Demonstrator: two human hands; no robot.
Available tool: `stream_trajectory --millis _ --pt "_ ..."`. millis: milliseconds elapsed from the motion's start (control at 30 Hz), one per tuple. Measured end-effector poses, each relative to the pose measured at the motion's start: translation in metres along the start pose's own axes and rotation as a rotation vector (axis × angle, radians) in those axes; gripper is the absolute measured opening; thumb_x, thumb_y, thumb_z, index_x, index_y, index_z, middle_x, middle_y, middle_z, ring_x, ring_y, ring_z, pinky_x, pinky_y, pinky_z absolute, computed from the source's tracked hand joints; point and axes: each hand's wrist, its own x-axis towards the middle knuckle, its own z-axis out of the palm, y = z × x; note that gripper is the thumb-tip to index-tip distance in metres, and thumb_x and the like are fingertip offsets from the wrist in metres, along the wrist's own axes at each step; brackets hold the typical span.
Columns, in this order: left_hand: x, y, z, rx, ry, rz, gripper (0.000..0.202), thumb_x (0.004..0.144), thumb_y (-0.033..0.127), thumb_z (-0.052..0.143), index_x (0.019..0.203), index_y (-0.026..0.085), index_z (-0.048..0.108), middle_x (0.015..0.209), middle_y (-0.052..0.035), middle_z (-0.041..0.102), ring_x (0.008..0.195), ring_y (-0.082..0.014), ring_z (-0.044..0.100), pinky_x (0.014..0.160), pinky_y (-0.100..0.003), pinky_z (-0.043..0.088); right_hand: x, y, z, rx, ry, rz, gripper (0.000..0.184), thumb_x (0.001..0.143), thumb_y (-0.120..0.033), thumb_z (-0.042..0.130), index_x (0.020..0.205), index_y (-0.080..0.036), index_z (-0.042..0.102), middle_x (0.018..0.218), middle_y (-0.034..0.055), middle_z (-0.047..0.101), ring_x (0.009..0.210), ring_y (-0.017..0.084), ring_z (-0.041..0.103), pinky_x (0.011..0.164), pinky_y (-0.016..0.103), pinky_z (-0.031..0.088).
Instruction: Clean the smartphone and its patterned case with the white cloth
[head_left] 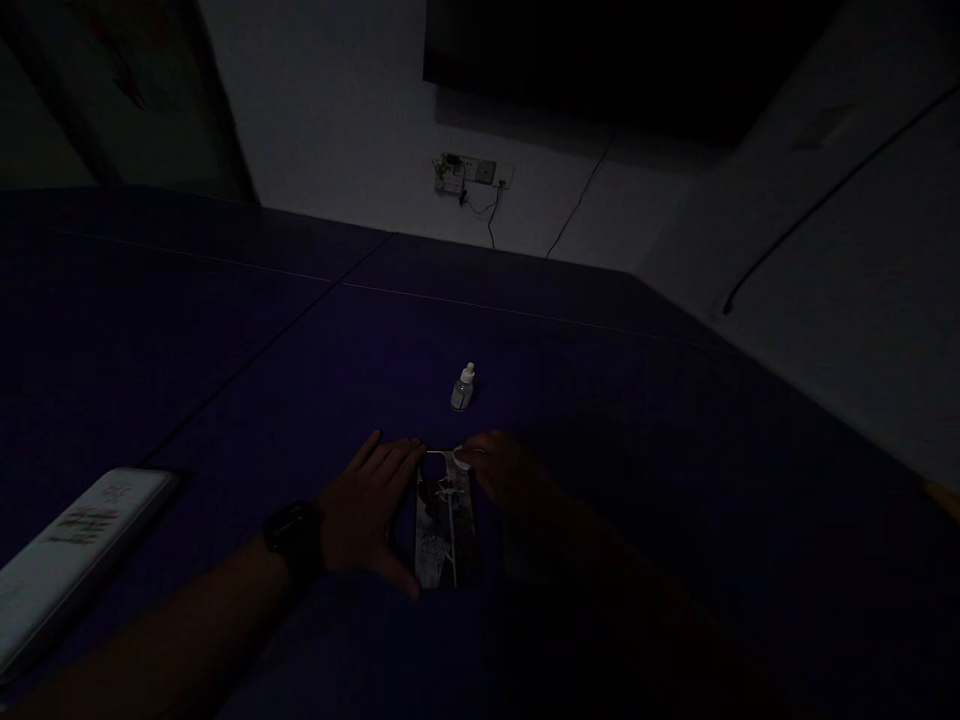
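The left hand (367,505) is open and not clenched: the palm lies low, the fingers are extended and slightly spread, and its inner edge is against the left side of a phone case (446,530). A black wristwatch (294,540) is worn on the left wrist. The right hand (510,475) is in shadow, with its fingers curved over the upper right corner of the case. These fingers touch a small white curved piece (461,457) at the case's top edge. Low light prevents confirmation of a firm grasp on this piece.

The phone case lies flat on the dark blue tabletop (262,330), between the hands, with its printed back facing up and its camera cut-out at the upper left. A small dropper bottle (463,390) with a white cap stands upright just beyond the case, not touching it or either hand. A flat white box (75,560) lies near the left edge of the view, well apart from the hands. Seams divide the tabletop into panels. On the wall beyond, a socket panel (472,172) carries plugs, with thin cables (490,215) hanging below it.
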Motion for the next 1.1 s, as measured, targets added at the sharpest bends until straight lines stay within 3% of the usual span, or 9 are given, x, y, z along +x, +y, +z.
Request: stream_trajectory --millis 67,233,433,533,633,700,867,1000,1100 --pt "0.000 0.000 0.000 0.000 0.006 0.007 0.138 0.053 0.097 0.052 0.157 0.013 0.019 0.154 -0.0255 0.039 0.139 -0.0441 0.041 0.120 -0.064 0.010 0.002 -0.001 0.005 -0.031 0.009 0.011 0.035 0.093 -0.003 0.051 0.120 -0.016 0.068 0.116 0.0117 0.069 0.095 0.020 0.062 0.088 0.036 0.049" --pt "0.001 0.002 -0.002 0.000 0.002 0.002 0.138 0.051 0.098 0.051 0.156 0.014 0.021 0.153 -0.0251 0.042 0.138 -0.0445 0.043 0.120 -0.065 0.011 -0.002 0.001 -0.002 0.064 -0.092 -0.142 0.032 0.089 -0.004 0.056 0.115 -0.018 0.070 0.116 0.0099 0.070 0.103 0.021 0.063 0.093 0.038 0.047" --pt "0.001 0.002 -0.002 -0.015 -0.013 -0.009 0.138 0.052 0.097 0.054 0.156 0.011 0.022 0.154 -0.0261 0.039 0.139 -0.0451 0.040 0.119 -0.065 0.011 0.003 0.000 -0.002 -0.024 -0.064 0.013 0.035 0.090 -0.003 0.055 0.121 -0.013 0.067 0.117 0.0135 0.068 0.098 0.021 0.062 0.089 0.038 0.049" --pt "0.001 0.002 -0.002 -0.011 -0.018 -0.012 0.137 0.053 0.096 0.053 0.156 0.010 0.022 0.154 -0.0266 0.040 0.140 -0.0449 0.040 0.119 -0.065 0.010 0.003 -0.005 -0.004 -0.031 -0.090 -0.051 0.037 0.090 -0.003 0.055 0.123 -0.015 0.066 0.120 0.0127 0.067 0.099 0.022 0.062 0.089 0.038 0.049" --pt "0.000 0.001 -0.002 -0.003 -0.023 -0.007 0.137 0.053 0.096 0.053 0.156 0.011 0.020 0.154 -0.0265 0.040 0.140 -0.0445 0.040 0.119 -0.065 0.011 0.000 -0.005 -0.010 -0.010 -0.130 -0.134 0.029 0.089 -0.005 0.058 0.113 -0.016 0.070 0.116 0.0111 0.069 0.103 0.022 0.063 0.099 0.040 0.046" --pt "0.000 0.001 -0.002 0.002 -0.015 0.000 0.138 0.053 0.096 0.054 0.157 0.012 0.018 0.154 -0.0259 0.040 0.140 -0.0441 0.040 0.120 -0.064 0.011 -0.001 -0.004 -0.012 -0.032 -0.133 -0.103 0.027 0.088 -0.006 0.058 0.110 -0.015 0.070 0.114 0.0119 0.069 0.103 0.022 0.063 0.099 0.041 0.046" --pt "-0.001 0.001 -0.001 -0.004 0.011 0.009 0.136 0.055 0.096 0.053 0.157 0.014 0.019 0.154 -0.0244 0.040 0.140 -0.0436 0.040 0.120 -0.064 0.009 0.003 -0.005 -0.007 -0.095 -0.091 -0.013 0.044 0.085 -0.001 0.056 0.128 -0.010 0.062 0.123 0.0157 0.066 0.105 0.024 0.061 0.091 0.038 0.050" --pt "-0.001 0.000 -0.001 -0.022 0.006 -0.001 0.135 0.054 0.094 0.056 0.156 0.013 0.022 0.154 -0.0249 0.040 0.140 -0.0438 0.041 0.120 -0.063 0.010 0.000 -0.004 -0.011 -0.010 -0.148 -0.150 0.036 0.085 -0.005 0.059 0.118 -0.017 0.069 0.119 0.0107 0.069 0.106 0.022 0.063 0.098 0.039 0.046" --pt "-0.001 0.000 0.000 -0.021 0.021 0.007 0.135 0.054 0.094 0.056 0.157 0.014 0.019 0.155 -0.0241 0.039 0.140 -0.0437 0.039 0.120 -0.063 0.009 -0.001 -0.001 -0.014 0.014 -0.157 -0.124 0.030 0.085 -0.005 0.059 0.110 -0.017 0.071 0.116 0.0101 0.070 0.107 0.021 0.064 0.103 0.041 0.043"
